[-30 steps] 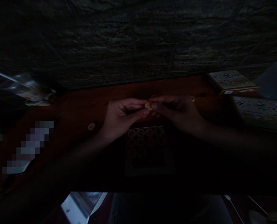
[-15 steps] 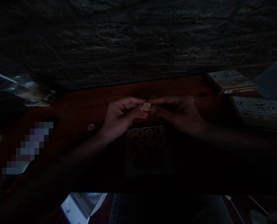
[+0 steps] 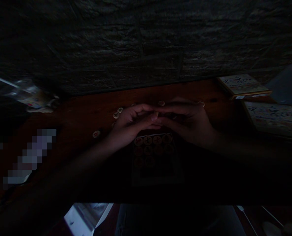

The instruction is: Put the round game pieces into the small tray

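Note:
My left hand [image 3: 132,124] and my right hand [image 3: 188,121] meet fingertip to fingertip just above a dark red wooden table [image 3: 82,111]. All fingers are pinched together. The small pale round piece they held a moment ago is now hidden between them. Right under the hands lies a flat tray [image 3: 158,178] with rows of round game pieces [image 3: 152,141] marked in red and black. The near part of the tray is lost in shadow.
Loose round pieces lie on the table: two at the left hand's knuckles [image 3: 116,114], one further left [image 3: 96,133], others behind the hands [image 3: 161,103]. Two printed flat boxes [image 3: 244,84] [image 3: 273,118] sit at the right. A crumpled clear bag [image 3: 30,95] lies far left.
Both hands sank a little toward the table and closed over each other. The pale piece, visible between the fingertips before, is now covered. Loose pieces behind the left hand came into view.

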Available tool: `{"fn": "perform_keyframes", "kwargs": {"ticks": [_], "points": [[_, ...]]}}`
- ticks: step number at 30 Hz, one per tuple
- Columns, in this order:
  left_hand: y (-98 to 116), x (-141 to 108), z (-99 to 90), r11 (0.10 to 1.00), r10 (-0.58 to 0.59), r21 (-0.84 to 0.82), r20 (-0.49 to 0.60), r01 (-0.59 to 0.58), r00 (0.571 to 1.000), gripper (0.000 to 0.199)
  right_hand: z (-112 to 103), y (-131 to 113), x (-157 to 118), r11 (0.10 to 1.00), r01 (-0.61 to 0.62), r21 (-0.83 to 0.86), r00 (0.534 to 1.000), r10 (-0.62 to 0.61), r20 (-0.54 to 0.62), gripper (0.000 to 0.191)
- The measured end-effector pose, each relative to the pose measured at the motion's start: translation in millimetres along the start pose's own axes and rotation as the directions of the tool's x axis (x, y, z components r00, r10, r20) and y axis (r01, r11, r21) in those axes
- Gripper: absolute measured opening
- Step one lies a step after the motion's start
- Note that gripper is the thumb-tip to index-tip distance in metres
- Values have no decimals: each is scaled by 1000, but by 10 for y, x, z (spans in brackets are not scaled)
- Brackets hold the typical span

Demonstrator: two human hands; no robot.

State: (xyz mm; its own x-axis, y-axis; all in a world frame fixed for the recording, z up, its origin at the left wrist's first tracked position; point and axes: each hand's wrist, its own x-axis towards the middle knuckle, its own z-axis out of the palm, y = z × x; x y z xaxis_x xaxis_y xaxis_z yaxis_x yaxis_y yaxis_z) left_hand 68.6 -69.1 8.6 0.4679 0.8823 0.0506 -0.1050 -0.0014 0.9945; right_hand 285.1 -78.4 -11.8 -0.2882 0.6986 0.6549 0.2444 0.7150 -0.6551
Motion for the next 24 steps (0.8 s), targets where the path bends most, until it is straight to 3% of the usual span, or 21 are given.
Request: {"fn": "perform_keyframes", "kwargs": {"ticks": [3,7,16,19,24], "points": [[14,0,-6,1000,1,-4,21,-1,1000,19,-30,1,-4,991,101,-85,994,-97,58,29],[14,14,-12,1000,3,-19,48,-2,999,25,-41,8,-5,979,148,-139,988,-138,75,33],[-54,39,-36,997,25,77,49,-28,999,41,-59,-63,11,956,205,-212,979,-198,51,23],[-39,40,-39,996,44,79,70,-49,997,38,-62,-93,25,959,197,-205,980,-194,35,18],[-15,46,-48,986,91,134,78,-101,993,39,-59,-98,40,960,204,-190,979,-200,40,23]]}}
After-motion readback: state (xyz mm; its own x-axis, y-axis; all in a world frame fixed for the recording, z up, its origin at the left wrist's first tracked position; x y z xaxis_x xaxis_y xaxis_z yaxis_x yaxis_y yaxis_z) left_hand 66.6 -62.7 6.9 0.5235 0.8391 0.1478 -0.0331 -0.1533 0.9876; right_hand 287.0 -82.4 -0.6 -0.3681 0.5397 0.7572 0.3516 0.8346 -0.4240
